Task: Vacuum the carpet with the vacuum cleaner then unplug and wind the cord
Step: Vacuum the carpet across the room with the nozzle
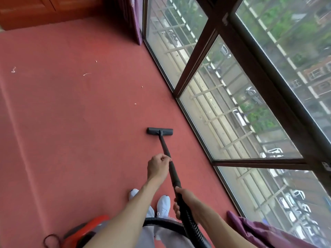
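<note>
Red carpet (71, 122) | one wand (165, 149) | two hands gripping: left hand (158, 166), right hand (184, 203)

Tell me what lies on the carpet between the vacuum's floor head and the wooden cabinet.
Head view: red carpet with a few pale scraps between floor head and cabinet.

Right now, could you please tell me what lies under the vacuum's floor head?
The floor head rests flat on the red carpet, near the window. Whatever lies directly beneath it is covered; the visible scraps lie further ahead to the left.
</note>
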The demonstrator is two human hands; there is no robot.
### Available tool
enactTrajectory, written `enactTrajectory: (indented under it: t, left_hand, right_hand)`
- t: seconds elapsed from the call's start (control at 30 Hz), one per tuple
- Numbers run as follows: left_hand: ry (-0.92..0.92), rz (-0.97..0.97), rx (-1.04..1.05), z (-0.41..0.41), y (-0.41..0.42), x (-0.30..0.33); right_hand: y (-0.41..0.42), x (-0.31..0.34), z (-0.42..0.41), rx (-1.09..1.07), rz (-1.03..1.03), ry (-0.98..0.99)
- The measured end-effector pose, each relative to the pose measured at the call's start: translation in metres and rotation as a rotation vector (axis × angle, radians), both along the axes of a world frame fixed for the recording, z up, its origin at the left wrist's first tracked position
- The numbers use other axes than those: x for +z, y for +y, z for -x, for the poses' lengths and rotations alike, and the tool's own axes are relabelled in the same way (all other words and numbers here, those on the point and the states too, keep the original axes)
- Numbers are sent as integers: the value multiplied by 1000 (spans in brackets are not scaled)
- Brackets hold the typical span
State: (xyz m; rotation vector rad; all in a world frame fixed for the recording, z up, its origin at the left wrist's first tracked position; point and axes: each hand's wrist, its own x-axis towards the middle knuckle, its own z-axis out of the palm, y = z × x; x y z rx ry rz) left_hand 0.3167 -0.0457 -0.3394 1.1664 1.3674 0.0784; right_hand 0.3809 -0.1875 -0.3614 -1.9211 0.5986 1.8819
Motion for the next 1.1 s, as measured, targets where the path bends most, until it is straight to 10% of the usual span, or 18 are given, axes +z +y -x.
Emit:
enactTrajectory:
  t: [1.1]
  left_hand:
    - [83,-33,529,-146,78,0]
  right_hand:
    - [238,-57,-194,159,-113,34]
